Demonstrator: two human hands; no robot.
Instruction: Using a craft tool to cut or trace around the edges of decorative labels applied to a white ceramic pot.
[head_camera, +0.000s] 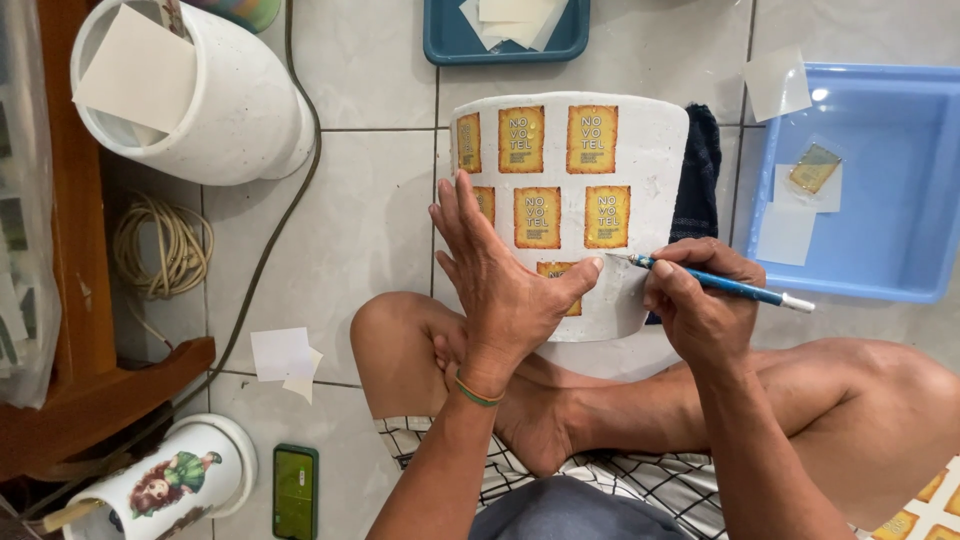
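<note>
Centrally, left hand (500, 275) lies flat and spread on the white pot (640, 150), steadying an orange label (558, 272) while right hand (700, 305), closed on a blue-handled tool (720, 285), works its edge.

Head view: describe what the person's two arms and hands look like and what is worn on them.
Both arms are bare from above the elbow down, with no sleeves, gloves, rings or watch visible. The left hand has one thin green band around its wrist. The right hand and its wrist carry nothing worn. Fingernails are short and unpainted.
</note>
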